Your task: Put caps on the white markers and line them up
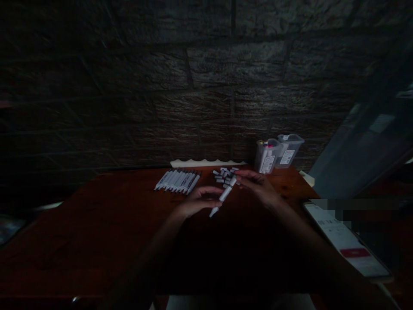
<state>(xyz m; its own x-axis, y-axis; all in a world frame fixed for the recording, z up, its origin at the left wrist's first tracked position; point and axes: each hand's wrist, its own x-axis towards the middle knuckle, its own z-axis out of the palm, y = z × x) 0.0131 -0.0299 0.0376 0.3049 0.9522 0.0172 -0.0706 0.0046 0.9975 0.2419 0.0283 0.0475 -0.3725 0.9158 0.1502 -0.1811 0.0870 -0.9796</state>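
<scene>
A white marker [227,192] slants across the middle of the table, held above the wood in my left hand [201,200]. The thumb and fingers of that hand close round its lower part, and its pale lower tip points toward me. At the marker's upper end, the fingers of my right hand [258,184] are pinched together; whether a separate cap sits between them is too dark to tell. Behind the marker lies a loose pile of small white marker caps [222,174], some with dark ends. A row of white markers [177,180] lies side by side left of my hands.
Two clear plastic containers [287,155] stand at the back right, the nearer holding colourful marker pieces. A lit phone [346,241] lies at the right edge of the brown wooden table [80,224]. A white scalloped strip [206,163] runs along the stone-block wall [206,99].
</scene>
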